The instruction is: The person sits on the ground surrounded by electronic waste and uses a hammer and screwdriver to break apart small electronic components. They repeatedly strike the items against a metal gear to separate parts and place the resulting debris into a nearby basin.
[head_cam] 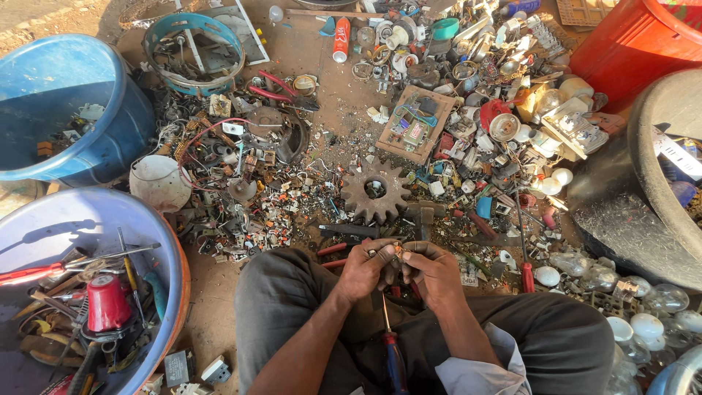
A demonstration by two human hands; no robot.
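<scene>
I sit on the ground with both hands together in front of my knees. My left hand (363,268) and my right hand (433,272) pinch a small metal part (395,251) between their fingertips. A screwdriver (391,344) with a blue and red handle lies across my lap, below the hands. Just beyond my hands lie a rusty gear wheel (375,192), a hammer (424,216) and pliers with red grips (333,250).
Scrap electronics and bulbs cover the ground ahead. A blue tub of tools (162,241) stands at the left, a second blue tub (124,132) behind it. A red bucket (629,47) and a black basin (647,153) stand at the right. Loose bulbs (643,307) lie by my right knee.
</scene>
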